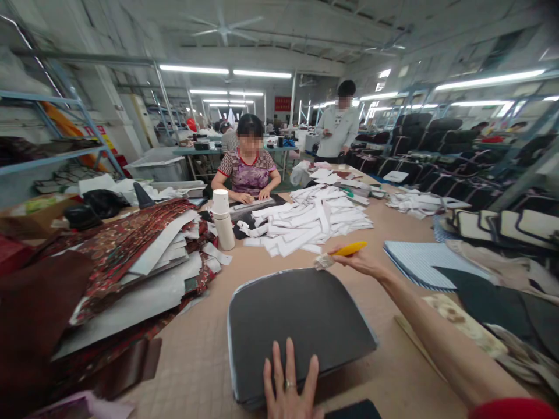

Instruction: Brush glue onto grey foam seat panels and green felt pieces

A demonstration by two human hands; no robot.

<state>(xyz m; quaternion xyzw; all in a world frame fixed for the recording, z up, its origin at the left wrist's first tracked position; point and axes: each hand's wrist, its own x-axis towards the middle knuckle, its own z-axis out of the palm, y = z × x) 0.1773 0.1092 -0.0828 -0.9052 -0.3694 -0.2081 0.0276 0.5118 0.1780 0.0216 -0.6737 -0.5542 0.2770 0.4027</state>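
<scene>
Resting a spread left hand [290, 397] on the dark panel [297, 314]; pinching the brush [349, 249] with the right hand [357, 262]. Likely light, stiffish; best pressed down mid-surface.

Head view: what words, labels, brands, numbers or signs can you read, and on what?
No text is readable.
Red sign in the background: too small and blurred.
Red-and-white sign at far left: too blurred.
Print on the standing person's light top: too small to tell if it is lettering.
Yellow-handled brush, dark panel, white bottle: no lettering discernible.
</scene>
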